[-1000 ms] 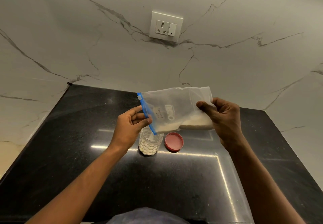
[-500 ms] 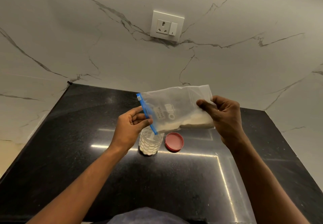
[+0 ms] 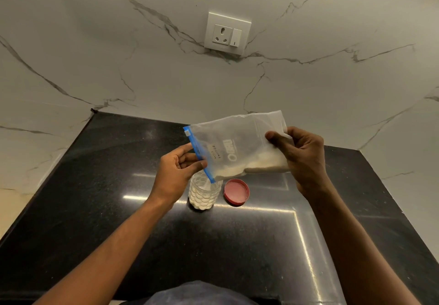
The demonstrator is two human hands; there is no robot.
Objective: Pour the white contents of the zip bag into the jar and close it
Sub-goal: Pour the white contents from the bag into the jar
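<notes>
I hold a clear zip bag point(image 3: 234, 145) sideways above the counter, its blue zip edge pointing left and down. White powder lies along the bag's lower side. My left hand point(image 3: 177, 170) pinches the blue zip edge, whose lower corner hangs over the mouth of a clear plastic jar point(image 3: 204, 194). The jar stands upright and holds white powder. My right hand point(image 3: 301, 155) grips the bag's far end, slightly higher than the zip end. A red lid point(image 3: 236, 191) lies upside down on the counter just right of the jar.
The black stone counter point(image 3: 114, 209) sits in a corner of marble walls, with a wall socket point(image 3: 226, 33) above. A dark blue cloth point(image 3: 197, 292) shows at the bottom edge of view.
My right hand has lifted the bag's far end slightly, tilting the bag a little more toward the jar. My left hand and the jar stay where they were.
</notes>
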